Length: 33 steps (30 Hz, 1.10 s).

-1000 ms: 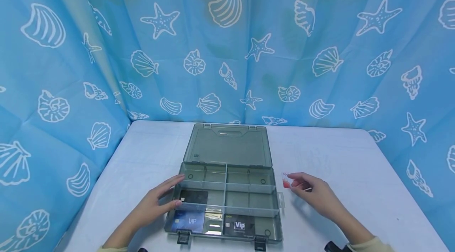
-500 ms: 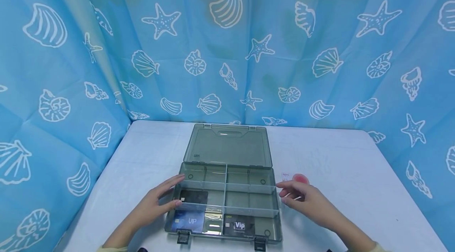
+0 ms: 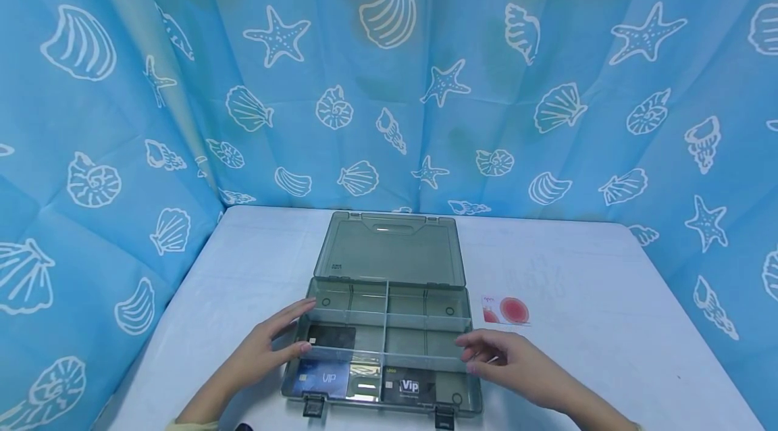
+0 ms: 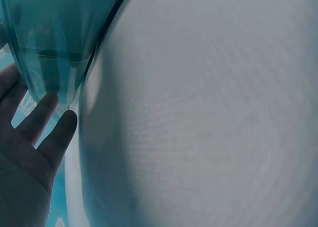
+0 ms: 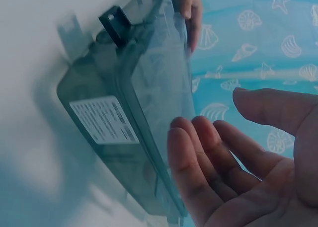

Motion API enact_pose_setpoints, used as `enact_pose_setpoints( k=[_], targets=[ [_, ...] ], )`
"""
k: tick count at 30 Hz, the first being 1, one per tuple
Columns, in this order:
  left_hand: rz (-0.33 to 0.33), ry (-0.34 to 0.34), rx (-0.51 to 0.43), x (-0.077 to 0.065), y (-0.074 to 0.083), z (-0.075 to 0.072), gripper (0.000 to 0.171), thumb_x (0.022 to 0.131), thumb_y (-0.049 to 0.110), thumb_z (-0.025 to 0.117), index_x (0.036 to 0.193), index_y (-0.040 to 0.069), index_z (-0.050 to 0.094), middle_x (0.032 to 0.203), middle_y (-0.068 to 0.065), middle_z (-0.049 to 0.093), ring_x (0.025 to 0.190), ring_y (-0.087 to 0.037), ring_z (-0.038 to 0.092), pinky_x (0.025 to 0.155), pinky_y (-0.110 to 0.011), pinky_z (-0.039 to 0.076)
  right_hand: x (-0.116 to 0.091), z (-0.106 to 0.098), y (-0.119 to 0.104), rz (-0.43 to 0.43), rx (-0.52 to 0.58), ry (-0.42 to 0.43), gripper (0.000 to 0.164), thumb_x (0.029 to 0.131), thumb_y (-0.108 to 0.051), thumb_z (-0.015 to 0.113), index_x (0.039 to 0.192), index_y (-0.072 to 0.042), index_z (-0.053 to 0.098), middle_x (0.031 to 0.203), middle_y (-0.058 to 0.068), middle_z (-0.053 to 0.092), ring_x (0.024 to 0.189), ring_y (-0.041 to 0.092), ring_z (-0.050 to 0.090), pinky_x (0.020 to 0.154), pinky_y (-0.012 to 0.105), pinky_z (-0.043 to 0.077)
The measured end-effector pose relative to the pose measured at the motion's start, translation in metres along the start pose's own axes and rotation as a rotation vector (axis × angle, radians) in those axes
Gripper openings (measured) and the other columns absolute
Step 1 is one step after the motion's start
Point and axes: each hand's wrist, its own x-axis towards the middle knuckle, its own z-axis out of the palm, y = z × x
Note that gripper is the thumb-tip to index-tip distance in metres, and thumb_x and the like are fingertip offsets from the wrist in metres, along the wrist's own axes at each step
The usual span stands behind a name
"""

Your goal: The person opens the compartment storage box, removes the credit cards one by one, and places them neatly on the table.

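Observation:
A grey translucent compartment box (image 3: pixel 413 336) lies on the table with its lid (image 3: pixel 389 252) folded back. My left hand (image 3: pixel 264 350) touches the box's left edge, fingers spread along the side wall. Over the right edge hovers my right hand (image 3: pixel 516 363), holding nothing; in the right wrist view its fingers are loosely bent, thumb apart. A dark card (image 3: pixel 334 335) lies in the middle-left compartment, a blue VIP card (image 3: pixel 319 377) in the front-left one, and a black Vip card (image 3: pixel 410 387) in the front-right one. A white card with red circles (image 3: pixel 514 310) lies right of the box.
A white cloth covers the table (image 3: pixel 608 282). Blue curtains (image 3: pixel 389 80) with shell and starfish prints stand behind it and at both sides. Two dark latches (image 3: pixel 444 417) stick out from the box's front edge.
My right hand has let go of the white card with red circles, leaving it on the table, and has moved left and nearer to the box's right edge. The left hand stays put.

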Motion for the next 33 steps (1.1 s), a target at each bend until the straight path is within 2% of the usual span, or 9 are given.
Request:
enact_pose_setpoints(
  k=[4, 7, 22, 28, 33],
  targets=[
    [-0.008, 0.001, 0.010, 0.001, -0.001, 0.001, 0.071, 0.091, 0.040, 0.076, 0.153, 0.018, 0.048, 0.160, -0.005, 0.041, 0.148, -0.036, 0.036, 0.117, -0.060, 0.035, 0.001, 0.007, 0.000, 0.050, 0.005, -0.042, 0.034, 0.098, -0.018, 0.069, 0.127, 0.000, 0.066, 0.110, 0.008, 0.071, 0.094, 0.017, 0.067, 0.081, 0.022, 0.059],
    [-0.008, 0.002, 0.014, 0.001, -0.002, 0.002, 0.071, 0.091, 0.041, 0.076, 0.153, 0.019, 0.048, 0.160, -0.005, 0.041, 0.148, -0.035, 0.036, 0.117, -0.059, 0.035, 0.001, 0.010, 0.000, 0.058, 0.008, -0.060, 0.033, 0.098, -0.019, 0.069, 0.123, 0.001, 0.068, 0.111, 0.011, 0.072, 0.096, 0.018, 0.068, 0.082, 0.026, 0.061],
    [0.011, 0.009, 0.012, 0.000, -0.004, 0.002, 0.070, 0.092, 0.040, 0.076, 0.153, 0.018, 0.048, 0.160, -0.004, 0.041, 0.148, -0.034, 0.036, 0.117, -0.059, 0.035, 0.005, 0.014, -0.012, 0.112, -0.029, -0.080, 0.031, 0.099, -0.020, 0.066, 0.120, 0.002, 0.071, 0.111, 0.013, 0.074, 0.097, 0.022, 0.070, 0.086, 0.048, 0.063],
    [0.004, 0.011, 0.018, 0.001, -0.003, 0.002, 0.071, 0.092, 0.041, 0.076, 0.153, 0.019, 0.048, 0.160, -0.004, 0.041, 0.148, -0.035, 0.036, 0.117, -0.060, 0.035, 0.007, 0.016, -0.013, 0.210, 0.045, -0.149, 0.043, 0.100, -0.025, 0.065, 0.130, 0.007, 0.064, 0.125, 0.020, 0.069, 0.114, 0.034, 0.066, 0.095, 0.060, 0.055],
    [-0.001, 0.008, 0.024, 0.001, -0.003, 0.003, 0.071, 0.092, 0.042, 0.075, 0.153, 0.020, 0.048, 0.160, -0.004, 0.041, 0.148, -0.035, 0.035, 0.116, -0.062, 0.034, 0.008, 0.020, -0.013, 0.245, 0.089, -0.194, 0.054, 0.101, -0.029, 0.064, 0.136, 0.011, 0.056, 0.132, 0.024, 0.064, 0.121, 0.039, 0.062, 0.099, 0.063, 0.052]
  ],
)
